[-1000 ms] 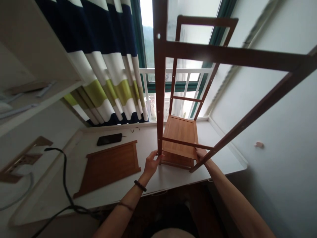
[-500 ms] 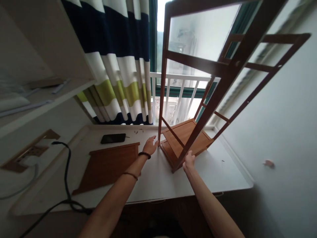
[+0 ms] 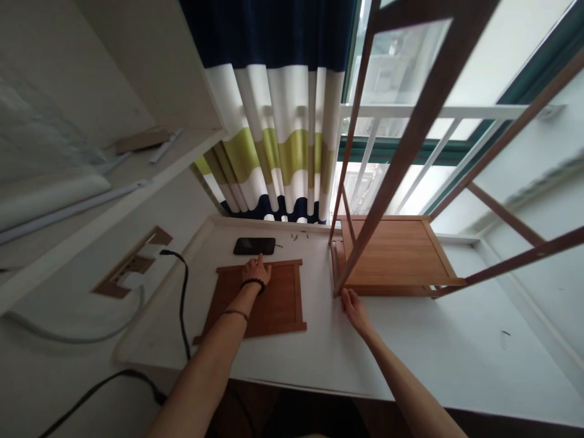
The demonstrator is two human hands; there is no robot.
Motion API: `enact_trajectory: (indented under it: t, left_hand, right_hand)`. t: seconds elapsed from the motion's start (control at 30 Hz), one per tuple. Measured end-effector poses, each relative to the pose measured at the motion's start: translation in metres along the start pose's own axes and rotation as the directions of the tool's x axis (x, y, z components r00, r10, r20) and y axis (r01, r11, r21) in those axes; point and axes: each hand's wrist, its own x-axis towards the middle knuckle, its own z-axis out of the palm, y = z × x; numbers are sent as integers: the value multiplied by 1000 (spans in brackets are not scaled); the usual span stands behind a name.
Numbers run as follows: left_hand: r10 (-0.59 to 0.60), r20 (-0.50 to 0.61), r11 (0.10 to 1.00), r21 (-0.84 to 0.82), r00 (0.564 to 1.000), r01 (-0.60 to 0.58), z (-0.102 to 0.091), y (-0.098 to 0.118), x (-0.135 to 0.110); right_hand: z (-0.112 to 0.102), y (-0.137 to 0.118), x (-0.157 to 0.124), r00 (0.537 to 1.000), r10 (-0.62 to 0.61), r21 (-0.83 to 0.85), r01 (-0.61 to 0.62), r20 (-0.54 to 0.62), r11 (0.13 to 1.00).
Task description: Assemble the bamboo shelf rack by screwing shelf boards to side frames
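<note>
A tall brown wooden shelf frame (image 3: 392, 176) stands on the white table (image 3: 410, 359), with a wooden shelf board (image 3: 392, 252) fitted at its bottom. My right hand (image 3: 353, 307) rests with fingers out against the foot of the frame's near-left post. My left hand (image 3: 256, 272), a dark bead bracelet on its wrist, lies flat and open on the far edge of a loose wooden shelf panel (image 3: 264, 298) on the table, left of the frame. Both hands hold nothing.
A black phone (image 3: 254, 246) lies beyond the loose panel, with a few small screws (image 3: 296, 236) beside it. A black cable (image 3: 182, 304) runs down the table's left side. A striped curtain (image 3: 274, 158) and a window railing stand behind. White shelves hang at left.
My left hand left the frame's post and moved left onto the loose panel. The frame has turned on the table. My right hand stays at its near foot. The view shifted right.
</note>
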Motion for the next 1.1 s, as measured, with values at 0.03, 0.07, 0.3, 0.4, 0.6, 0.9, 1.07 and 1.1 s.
enact_trajectory:
  t: [0.03,0.07,0.3,0.4,0.6,0.9,1.07,1.1]
  left_hand:
    - [-13,13,1000,18,1000,13,2,-7,8]
    - [-24,25,999,33,999,23,5,-14,14]
    - [-20,42,996,93,999,16,20,-27,36]
    - [-22,27,994,106,999,19,20,-23,37]
    - [1,5,992,123,1000,-1,19,-20,32]
    - [45,-38,994,97,998,-41,18,-21,20]
    - [183,-82,981,78,980,-177,19,-5,-12]
    - [240,-74,969,72,968,-235,20,2,-20]
  right_hand:
    - [3,6,0,999,14,-45,-12,38,999]
    - [6,12,2,997,37,-89,-31,66,996]
    - [12,28,19,952,226,-278,-164,208,946]
    - [11,28,21,944,246,-289,-178,220,941]
    - [11,30,20,945,247,-261,-188,214,947]
    - [12,25,19,950,230,-147,-202,213,968]
    - [6,23,17,946,205,-34,-203,252,979]
    - [4,23,16,950,195,-6,-199,243,980]
